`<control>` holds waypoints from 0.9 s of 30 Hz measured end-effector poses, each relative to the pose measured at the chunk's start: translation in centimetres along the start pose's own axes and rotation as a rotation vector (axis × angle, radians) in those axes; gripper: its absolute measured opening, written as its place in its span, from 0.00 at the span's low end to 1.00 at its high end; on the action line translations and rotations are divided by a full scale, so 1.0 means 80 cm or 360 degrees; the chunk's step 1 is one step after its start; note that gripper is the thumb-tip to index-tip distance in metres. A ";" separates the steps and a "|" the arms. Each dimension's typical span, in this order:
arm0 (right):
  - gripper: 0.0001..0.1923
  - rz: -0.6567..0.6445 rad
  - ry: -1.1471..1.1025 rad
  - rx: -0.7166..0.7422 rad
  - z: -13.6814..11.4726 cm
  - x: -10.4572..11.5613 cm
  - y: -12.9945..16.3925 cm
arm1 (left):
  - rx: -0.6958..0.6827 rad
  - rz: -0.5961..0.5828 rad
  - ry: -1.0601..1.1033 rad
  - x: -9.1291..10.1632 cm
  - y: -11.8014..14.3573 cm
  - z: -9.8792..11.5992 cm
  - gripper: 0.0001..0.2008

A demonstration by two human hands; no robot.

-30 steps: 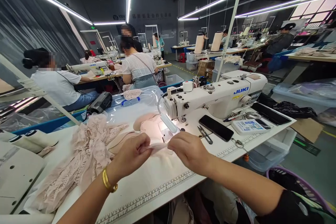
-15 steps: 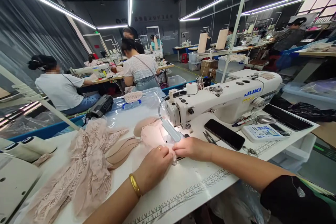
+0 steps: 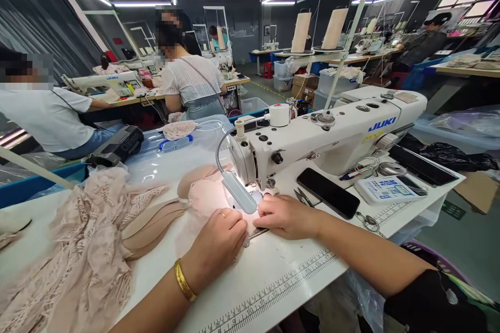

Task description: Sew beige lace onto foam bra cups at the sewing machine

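At the white sewing machine, my two hands are on a pale pink piece of lingerie fabric lit by a small gooseneck lamp. My left hand, with a ring and a gold bangle, has its fingers closed on the near edge of the fabric. Close to the needle area, the bent fingers of my right hand pinch the same fabric from the right. The lamp head and my fingers hide the stitching spot. Beige cup-like pieces stretch to the left of the fabric.
A heap of pink lace covers the table's left side. Right of my hands lie thread snips, a black phone and a white box. A printed ruler follows the front edge. Other people sit at machines beyond.
My view has turned a little to the right and come closer. Both hands stay on the fabric by the needle, and my right fingers are curled more tightly.
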State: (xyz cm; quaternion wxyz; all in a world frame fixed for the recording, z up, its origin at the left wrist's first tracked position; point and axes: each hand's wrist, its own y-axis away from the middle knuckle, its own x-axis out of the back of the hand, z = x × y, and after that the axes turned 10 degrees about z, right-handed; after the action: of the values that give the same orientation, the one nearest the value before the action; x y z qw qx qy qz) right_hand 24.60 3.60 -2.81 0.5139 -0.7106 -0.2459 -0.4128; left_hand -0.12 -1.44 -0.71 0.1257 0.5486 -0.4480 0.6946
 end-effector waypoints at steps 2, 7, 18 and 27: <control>0.13 -0.0009 -0.0040 0.0002 0.001 0.000 0.000 | -0.0002 -0.0018 -0.0005 -0.001 0.000 0.000 0.14; 0.14 -0.0027 -0.0058 0.0007 0.000 0.002 0.002 | 0.0006 0.0013 0.0055 -0.003 0.000 -0.001 0.12; 0.16 -0.0060 -0.0075 -0.0039 -0.002 0.003 -0.001 | 0.0054 0.0048 0.0137 -0.003 0.004 -0.003 0.12; 0.13 -0.0039 -0.0109 -0.0115 -0.007 0.000 -0.002 | -0.0094 0.0277 0.0201 -0.013 0.002 -0.004 0.11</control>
State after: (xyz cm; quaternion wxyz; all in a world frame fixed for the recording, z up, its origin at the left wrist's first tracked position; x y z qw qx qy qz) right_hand 24.28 3.17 -2.65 0.4740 -0.7394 -0.2572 -0.4031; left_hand -0.07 -0.98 -1.70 0.1091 0.4587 -0.5054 0.7226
